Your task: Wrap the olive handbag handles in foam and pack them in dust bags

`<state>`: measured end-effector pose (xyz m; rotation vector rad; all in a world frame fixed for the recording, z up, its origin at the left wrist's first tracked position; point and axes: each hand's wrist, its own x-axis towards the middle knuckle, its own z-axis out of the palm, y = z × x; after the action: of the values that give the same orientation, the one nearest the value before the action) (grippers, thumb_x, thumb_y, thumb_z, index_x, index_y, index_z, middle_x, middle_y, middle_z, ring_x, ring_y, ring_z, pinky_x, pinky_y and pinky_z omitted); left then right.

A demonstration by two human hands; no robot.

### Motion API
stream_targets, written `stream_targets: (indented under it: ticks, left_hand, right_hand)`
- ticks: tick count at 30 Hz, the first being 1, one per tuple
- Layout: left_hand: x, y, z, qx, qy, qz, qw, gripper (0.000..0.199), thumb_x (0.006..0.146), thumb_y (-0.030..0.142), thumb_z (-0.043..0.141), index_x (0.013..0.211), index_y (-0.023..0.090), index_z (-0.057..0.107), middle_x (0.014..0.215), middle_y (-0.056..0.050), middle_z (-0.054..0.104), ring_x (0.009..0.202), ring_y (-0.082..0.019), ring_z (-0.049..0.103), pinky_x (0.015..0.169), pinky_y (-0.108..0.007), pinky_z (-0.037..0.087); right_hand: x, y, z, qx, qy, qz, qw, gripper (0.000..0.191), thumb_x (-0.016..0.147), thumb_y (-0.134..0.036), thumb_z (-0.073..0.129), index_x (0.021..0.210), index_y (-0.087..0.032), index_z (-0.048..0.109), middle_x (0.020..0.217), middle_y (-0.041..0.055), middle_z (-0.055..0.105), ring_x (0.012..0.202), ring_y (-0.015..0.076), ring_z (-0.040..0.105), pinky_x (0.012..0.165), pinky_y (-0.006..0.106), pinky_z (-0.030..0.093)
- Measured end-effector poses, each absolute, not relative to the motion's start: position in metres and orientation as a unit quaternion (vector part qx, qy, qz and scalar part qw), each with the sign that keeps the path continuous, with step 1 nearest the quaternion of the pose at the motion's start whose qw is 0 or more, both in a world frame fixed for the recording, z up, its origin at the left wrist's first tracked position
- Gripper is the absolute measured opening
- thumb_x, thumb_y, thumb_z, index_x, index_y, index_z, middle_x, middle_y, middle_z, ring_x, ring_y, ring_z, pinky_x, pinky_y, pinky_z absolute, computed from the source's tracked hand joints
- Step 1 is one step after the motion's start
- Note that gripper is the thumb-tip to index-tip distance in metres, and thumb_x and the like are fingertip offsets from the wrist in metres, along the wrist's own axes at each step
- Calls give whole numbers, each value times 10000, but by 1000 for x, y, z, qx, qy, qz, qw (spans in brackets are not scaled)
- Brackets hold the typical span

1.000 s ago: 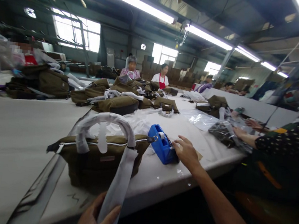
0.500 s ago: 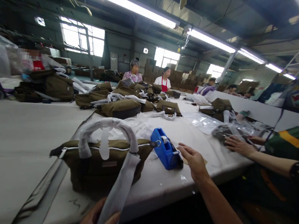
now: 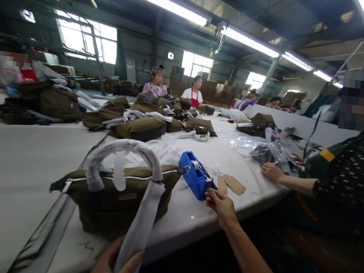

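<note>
Head view: my left hand [image 3: 113, 264] clamps the wrapped strap [image 3: 139, 226]; the bag [image 3: 105, 207] stands by the table [image 3: 187, 228]'s near edge. My right hand [image 3: 224, 209] pinches together at the tape dispenser [image 3: 195, 183], contents indiscernible. Excess strap tension could topple the bag.

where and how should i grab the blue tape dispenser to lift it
Probably from above, slightly from the right, thumb and fingers across its long sides near mid-length. The blue tape dispenser stands upright and is longer than it is wide, so those sides should suit a grip. The olive bag crowds its left side, and the right hand is at its near end.
</note>
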<state>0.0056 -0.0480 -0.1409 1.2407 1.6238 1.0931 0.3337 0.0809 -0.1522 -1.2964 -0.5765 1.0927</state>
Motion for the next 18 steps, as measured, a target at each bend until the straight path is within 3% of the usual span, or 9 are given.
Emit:
stream_targets:
  ticks: [18]
  left_hand:
    - [8,-51,-133,486,594,471,435,580,703,613,727,1082,174,707,1019,-76,788,995,-327,722,878,-365,576]
  right_hand:
    - [321,75,-158,-540,-236,493,641,336,572,-336,926,771,-170,713,759,57,746,574,136,654,534,242,587]
